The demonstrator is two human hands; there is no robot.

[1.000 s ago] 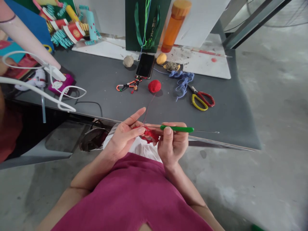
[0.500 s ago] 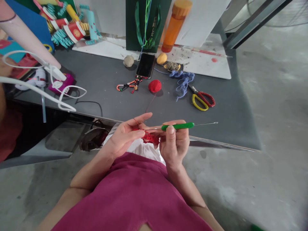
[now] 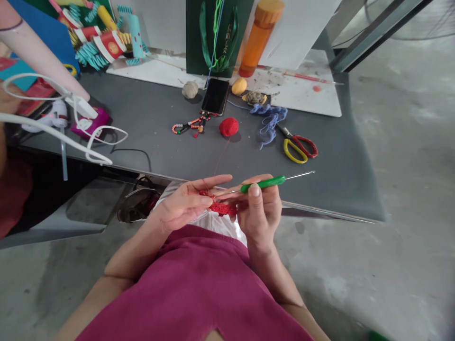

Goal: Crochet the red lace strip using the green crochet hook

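Left hand [image 3: 181, 203] grasping the red crocheted piece [image 3: 222, 207] between thumb and fingertips, other fingers stretched flat, thin red yarn [image 3: 221, 161] rising past them. Right hand [image 3: 259, 210] clenched round the green handle of a crochet hook [image 3: 263, 184], metal shaft running left into the piece, second metal end jutting right. Piece sits just above the near edge of the grey tabletop [image 3: 337, 189], in front of the pink top [image 3: 192, 279]. Yarn leads up to the red yarn ball [image 3: 228, 127], well apart from the hands.

Risks: a looser left pinch could let the stitches slide off the hook. Yarn drawn too sharply could roll the ball or snag the table edge. The fine strand could also tangle with the red-and-yellow-handled scissors [image 3: 299, 149] nearby
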